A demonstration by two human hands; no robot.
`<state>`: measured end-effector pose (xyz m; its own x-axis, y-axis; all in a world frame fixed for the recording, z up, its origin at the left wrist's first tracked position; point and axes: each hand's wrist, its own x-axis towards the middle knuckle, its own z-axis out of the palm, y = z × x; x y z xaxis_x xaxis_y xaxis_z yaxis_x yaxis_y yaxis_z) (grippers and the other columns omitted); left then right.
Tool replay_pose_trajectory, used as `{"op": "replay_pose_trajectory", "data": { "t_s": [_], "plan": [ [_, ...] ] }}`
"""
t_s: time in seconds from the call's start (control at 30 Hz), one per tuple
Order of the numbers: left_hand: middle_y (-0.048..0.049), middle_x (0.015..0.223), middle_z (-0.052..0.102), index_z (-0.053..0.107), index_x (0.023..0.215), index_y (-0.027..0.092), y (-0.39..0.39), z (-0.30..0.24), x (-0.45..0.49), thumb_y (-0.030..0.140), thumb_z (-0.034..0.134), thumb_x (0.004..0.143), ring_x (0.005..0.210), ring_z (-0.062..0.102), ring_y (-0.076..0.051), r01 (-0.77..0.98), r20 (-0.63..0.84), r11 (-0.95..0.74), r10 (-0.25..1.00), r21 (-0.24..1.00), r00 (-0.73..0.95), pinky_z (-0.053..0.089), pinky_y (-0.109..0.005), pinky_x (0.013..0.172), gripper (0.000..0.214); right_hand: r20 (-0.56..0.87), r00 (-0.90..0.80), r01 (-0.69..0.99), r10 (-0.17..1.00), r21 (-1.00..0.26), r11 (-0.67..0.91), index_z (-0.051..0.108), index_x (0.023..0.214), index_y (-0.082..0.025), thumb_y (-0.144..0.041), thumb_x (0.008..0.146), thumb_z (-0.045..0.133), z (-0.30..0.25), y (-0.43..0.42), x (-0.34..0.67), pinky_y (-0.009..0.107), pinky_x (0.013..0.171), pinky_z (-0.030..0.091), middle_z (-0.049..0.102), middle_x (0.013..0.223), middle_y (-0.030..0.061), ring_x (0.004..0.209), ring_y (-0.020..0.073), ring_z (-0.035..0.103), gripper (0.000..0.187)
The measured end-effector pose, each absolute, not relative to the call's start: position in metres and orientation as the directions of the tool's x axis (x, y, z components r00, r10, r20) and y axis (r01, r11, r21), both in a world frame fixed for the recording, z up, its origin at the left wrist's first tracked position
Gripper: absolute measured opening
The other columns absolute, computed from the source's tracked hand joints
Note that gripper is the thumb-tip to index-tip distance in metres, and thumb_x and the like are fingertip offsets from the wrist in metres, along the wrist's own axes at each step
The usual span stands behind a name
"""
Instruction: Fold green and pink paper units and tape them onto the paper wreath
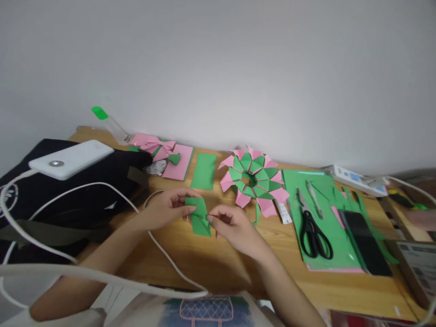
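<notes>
Between my two hands is a small green paper sheet (200, 220) with creases across it, held a little above the wooden table. My left hand (175, 206) pinches its upper left part between thumb and fingers. At its right edge my right hand (228, 222) grips the paper with thumb and index finger. Just beyond lies a flat green paper rectangle (204, 170). To the right of that sits a ring of folded pink and green paper (257, 175), with green pieces inside and pink points outside.
Black scissors (314, 234), tweezers (314, 200) and a dark phone (366, 243) lie on green paper sheets (289, 181) at right. Pink paper (184, 156) and folded pieces are at back left. A white power bank (71, 159) rests on black fabric, with white cables (163, 254) crossing the left side.
</notes>
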<state>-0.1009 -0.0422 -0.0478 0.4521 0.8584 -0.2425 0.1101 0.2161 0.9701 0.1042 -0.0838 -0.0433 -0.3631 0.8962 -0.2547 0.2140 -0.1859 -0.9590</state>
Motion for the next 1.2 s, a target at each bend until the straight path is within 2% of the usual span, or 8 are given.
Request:
{"op": "replay_pose_trajectory", "data": {
  "t_s": [0.1, 0.2, 0.3, 0.4, 0.6, 0.73, 0.97, 1.2],
  "plan": [
    [-0.0013, 0.073, 0.068, 0.064, 0.091, 0.014, -0.041, -0.061, -0.097, 0.03, 0.072, 0.067, 0.061, 0.063, -0.013, 0.112, -0.257, 0.232, 0.881, 0.966, 0.396, 0.052, -0.023, 0.055, 0.03, -0.29, -0.308, 0.163, 0.906, -0.954, -0.25, 0.057, 0.071, -0.018, -0.038, 0.084, 0.055, -0.062, -0.092, 0.104, 0.024, 0.051, 0.039, 0.052, 0.058, -0.0033, 0.049, 0.0101, 0.052, 0.024],
    [-0.0003, 0.075, 0.067, 0.059, 0.1, 0.016, -0.036, -0.075, -0.088, 0.029, 0.069, 0.068, 0.059, 0.062, -0.012, 0.088, -0.245, 0.229, 0.916, 0.969, 0.316, 0.05, -0.022, 0.053, 0.036, -0.294, -0.224, 0.108, 0.929, -0.955, -0.276, 0.056, 0.096, -0.021, -0.048, 0.088, 0.048, -0.079, -0.098, 0.1, 0.028, 0.063, 0.048, 0.059, 0.077, 0.0007, 0.061, 0.0123, 0.058, 0.03],
    [-0.0009, 0.081, 0.067, 0.051, 0.109, 0.017, -0.036, -0.085, -0.08, 0.028, 0.065, 0.071, 0.058, 0.061, -0.011, 0.065, -0.243, 0.234, 0.929, 0.97, 0.279, 0.049, -0.021, 0.052, 0.042, -0.269, -0.165, -0.012, 0.949, -0.962, -0.274, 0.044, 0.121, -0.029, -0.048, 0.077, 0.066, -0.096, -0.101, 0.093, 0.033, 0.074, 0.052, 0.057, 0.106, 0.0048, 0.08, 0.0155, 0.061, 0.053],
    [0.0018, 0.075, 0.065, 0.047, 0.114, 0.018, -0.04, -0.09, -0.074, 0.027, 0.062, 0.072, 0.053, 0.06, -0.01, 0.053, -0.25, 0.245, 0.926, 0.968, 0.283, 0.049, -0.021, 0.052, 0.046, -0.193, -0.145, -0.118, 0.97, -0.97, -0.211, 0.039, 0.126, -0.033, -0.037, 0.07, 0.076, -0.107, -0.1, 0.089, 0.035, 0.081, 0.053, 0.054, 0.109, 0.0038, 0.09, 0.0176, 0.061, 0.067],
    [0.002, 0.077, 0.065, 0.049, 0.118, 0.019, -0.047, -0.095, -0.072, 0.025, 0.061, 0.076, 0.052, 0.056, -0.008, 0.029, -0.203, 0.204, 0.937, 0.979, 0.285, 0.049, -0.02, 0.054, 0.045, -0.047, -0.073, -0.056, 0.996, -0.997, -0.052, 0.049, 0.118, -0.029, -0.029, 0.079, 0.068, -0.111, -0.094, 0.09, 0.032, 0.082, 0.051, 0.058, 0.097, 0.0017, 0.09, 0.0161, 0.06, 0.044],
    [-0.0059, 0.098, 0.069, 0.061, 0.109, 0.016, -0.049, -0.102, -0.073, 0.029, 0.059, 0.079, 0.064, 0.061, -0.011, 0.075, -0.149, 0.133, 0.944, 0.988, 0.293, 0.051, -0.022, 0.058, 0.032, -0.056, -0.021, -0.051, 0.998, -0.997, -0.057, 0.053, 0.112, -0.027, -0.028, 0.082, 0.065, -0.112, -0.092, 0.089, 0.029, 0.073, 0.05, 0.061, 0.09, 0.0014, 0.084, 0.0157, 0.06, 0.033],
    [-0.0083, 0.107, 0.07, 0.069, 0.099, 0.015, -0.053, -0.105, -0.074, 0.025, 0.06, 0.08, 0.088, 0.065, -0.018, 0.134, -0.148, 0.11, 0.938, 0.985, 0.315, 0.052, -0.026, 0.07, 0.024, -0.086, 0.029, -0.061, 0.996, -0.995, -0.084, 0.053, 0.11, -0.025, -0.029, 0.082, 0.064, -0.113, -0.091, 0.086, 0.027, 0.068, 0.048, 0.061, 0.081, -0.0009, 0.074, 0.0137, 0.058, 0.03],
    [-0.0088, 0.115, 0.066, 0.053, 0.125, 0.017, -0.055, -0.106, -0.07, 0.026, 0.064, 0.077, 0.087, 0.067, -0.016, 0.083, -0.189, 0.172, 0.94, 0.982, 0.283, 0.054, -0.025, 0.072, 0.049, -0.111, 0.081, -0.065, 0.991, -0.992, -0.106, 0.053, 0.107, -0.024, -0.031, 0.08, 0.064, -0.113, -0.091, 0.085, 0.027, 0.067, 0.047, 0.062, 0.078, -0.0012, 0.073, 0.0138, 0.059, 0.03]
  ]
}}
